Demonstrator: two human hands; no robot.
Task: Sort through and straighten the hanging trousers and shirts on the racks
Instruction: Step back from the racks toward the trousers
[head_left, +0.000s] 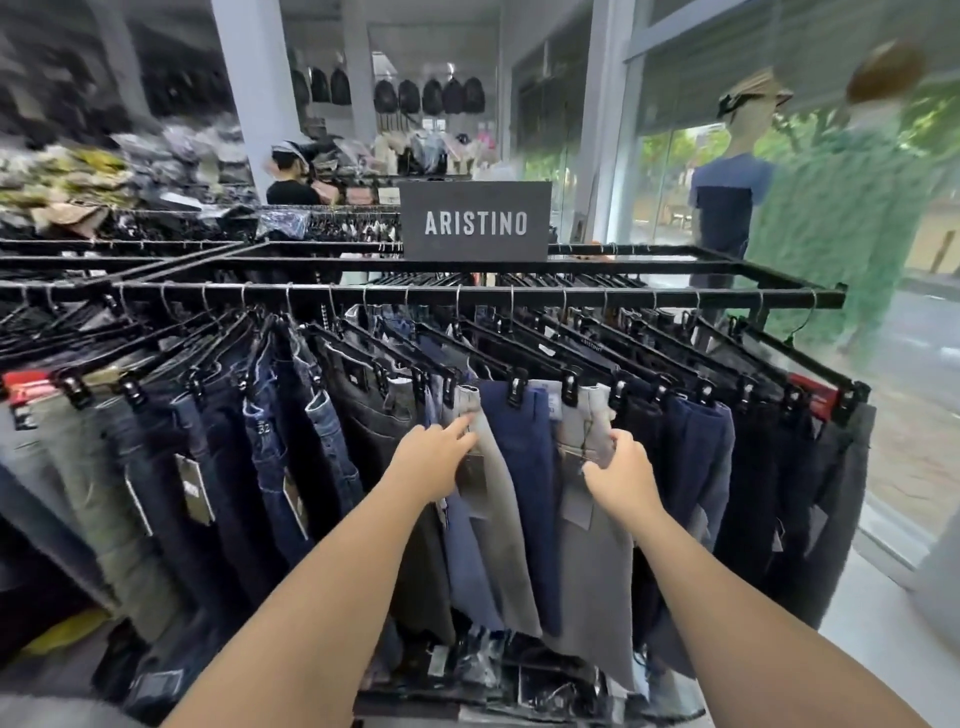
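Trousers (524, 467) fill the black rack (675, 300), clipped in a mostly even row; denim at the far left bunches crookedly (likely undone). Mid-rail, left hand (435, 457) presses flat on a beige pair (496, 493); right hand (621, 475) pinches a grey pair (592, 545).

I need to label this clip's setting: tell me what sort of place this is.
Most likely a clothing shop. Trousers hang on clip hangers with tags along a black rack; a brand sign reading ARISTINO stands on it; a dressed mannequin stands by the window. Both hands are on the trousers.
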